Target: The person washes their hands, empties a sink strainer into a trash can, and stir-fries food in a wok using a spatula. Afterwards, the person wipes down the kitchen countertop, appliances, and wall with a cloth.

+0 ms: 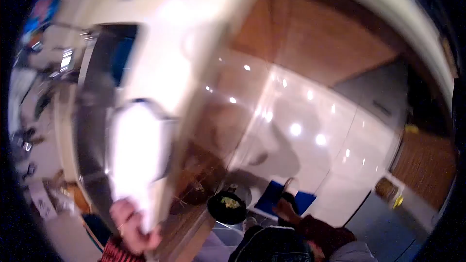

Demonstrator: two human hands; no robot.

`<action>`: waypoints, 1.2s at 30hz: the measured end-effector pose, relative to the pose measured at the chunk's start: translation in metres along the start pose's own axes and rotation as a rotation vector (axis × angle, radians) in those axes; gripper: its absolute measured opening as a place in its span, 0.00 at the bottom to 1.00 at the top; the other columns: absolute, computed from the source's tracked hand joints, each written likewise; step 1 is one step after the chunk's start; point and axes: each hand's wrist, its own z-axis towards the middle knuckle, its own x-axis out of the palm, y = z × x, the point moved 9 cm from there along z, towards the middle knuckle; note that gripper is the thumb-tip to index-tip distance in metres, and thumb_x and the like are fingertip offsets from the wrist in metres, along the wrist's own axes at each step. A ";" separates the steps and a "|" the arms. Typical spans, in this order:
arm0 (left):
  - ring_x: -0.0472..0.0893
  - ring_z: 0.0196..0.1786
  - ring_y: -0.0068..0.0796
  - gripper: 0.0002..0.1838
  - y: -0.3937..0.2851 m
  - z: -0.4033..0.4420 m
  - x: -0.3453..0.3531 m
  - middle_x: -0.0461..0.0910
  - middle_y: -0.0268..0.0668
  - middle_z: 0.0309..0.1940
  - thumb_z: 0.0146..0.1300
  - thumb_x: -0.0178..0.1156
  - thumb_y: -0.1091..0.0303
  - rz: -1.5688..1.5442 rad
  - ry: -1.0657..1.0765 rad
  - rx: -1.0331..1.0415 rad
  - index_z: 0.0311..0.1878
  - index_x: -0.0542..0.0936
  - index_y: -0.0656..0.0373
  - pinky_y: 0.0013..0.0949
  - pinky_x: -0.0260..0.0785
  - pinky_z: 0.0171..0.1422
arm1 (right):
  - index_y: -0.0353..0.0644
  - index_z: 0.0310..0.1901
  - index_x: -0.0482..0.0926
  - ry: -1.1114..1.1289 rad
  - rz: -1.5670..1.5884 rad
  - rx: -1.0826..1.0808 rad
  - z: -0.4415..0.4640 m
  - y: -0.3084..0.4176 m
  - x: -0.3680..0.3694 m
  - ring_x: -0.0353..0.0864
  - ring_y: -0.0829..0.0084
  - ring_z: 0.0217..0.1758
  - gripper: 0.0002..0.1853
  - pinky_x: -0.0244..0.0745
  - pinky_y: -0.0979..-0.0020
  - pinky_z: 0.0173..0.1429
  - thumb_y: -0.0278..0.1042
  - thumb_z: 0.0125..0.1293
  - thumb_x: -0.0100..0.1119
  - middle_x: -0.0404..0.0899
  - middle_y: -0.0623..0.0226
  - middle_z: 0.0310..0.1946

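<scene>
At the lower left, my left hand (132, 228), in a red and black striped sleeve, has its fingers closed round the lower end of a long white object (138, 150). Glare and blur hide what the object is. It lies over the pale counter's edge, beside a dark metal sink. Lower right of centre, what looks like my right hand (286, 211) extends from a dark red sleeve, near a blue item (306, 201). It is small and blurred, and its fingers cannot be made out.
A black bowl-like container (227, 207) with yellow-green pieces stands low, left of the blue item. A pale counter (194, 5) crosses the upper left, above brown glossy cabinet fronts (208, 116). Shiny light floor tiles (310, 155) reflect lamps. A grey cabinet (388, 221) stands at the right.
</scene>
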 end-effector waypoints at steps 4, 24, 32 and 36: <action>0.69 0.44 0.42 0.20 -0.001 0.020 0.004 0.69 0.42 0.38 0.41 0.59 0.61 -0.201 -0.117 0.025 0.38 0.72 0.60 0.44 0.58 0.46 | 0.44 0.21 0.62 -0.118 -0.374 -0.120 -0.042 0.099 -0.074 0.63 0.83 0.21 0.15 0.61 0.78 0.24 0.31 0.51 0.61 0.65 0.73 0.17; 0.67 0.53 0.37 0.20 0.006 0.010 0.003 0.69 0.41 0.47 0.49 0.57 0.55 -0.535 -0.150 -0.025 0.44 0.72 0.56 0.43 0.58 0.55 | 0.31 0.25 0.75 -0.154 -0.819 -1.045 0.120 0.851 0.243 0.76 0.54 0.29 0.28 0.69 0.63 0.35 0.57 0.47 0.55 0.74 0.48 0.20; 0.73 0.33 0.30 0.07 0.178 -0.045 0.001 0.74 0.36 0.28 0.53 0.53 0.69 -1.273 -0.825 -0.955 0.34 0.73 0.61 0.34 0.64 0.38 | 0.29 0.25 0.74 -0.151 -1.099 -1.048 0.164 0.879 0.290 0.74 0.47 0.32 0.20 0.69 0.60 0.39 0.43 0.54 0.45 0.72 0.41 0.23; 0.71 0.28 0.20 0.07 0.269 -0.071 0.045 0.73 0.32 0.28 0.61 0.47 0.69 -1.991 -1.228 -1.362 0.40 0.71 0.59 0.21 0.65 0.30 | 0.29 0.24 0.72 0.012 -1.153 -1.153 0.176 0.875 0.300 0.74 0.47 0.29 0.18 0.68 0.61 0.35 0.38 0.56 0.41 0.72 0.44 0.21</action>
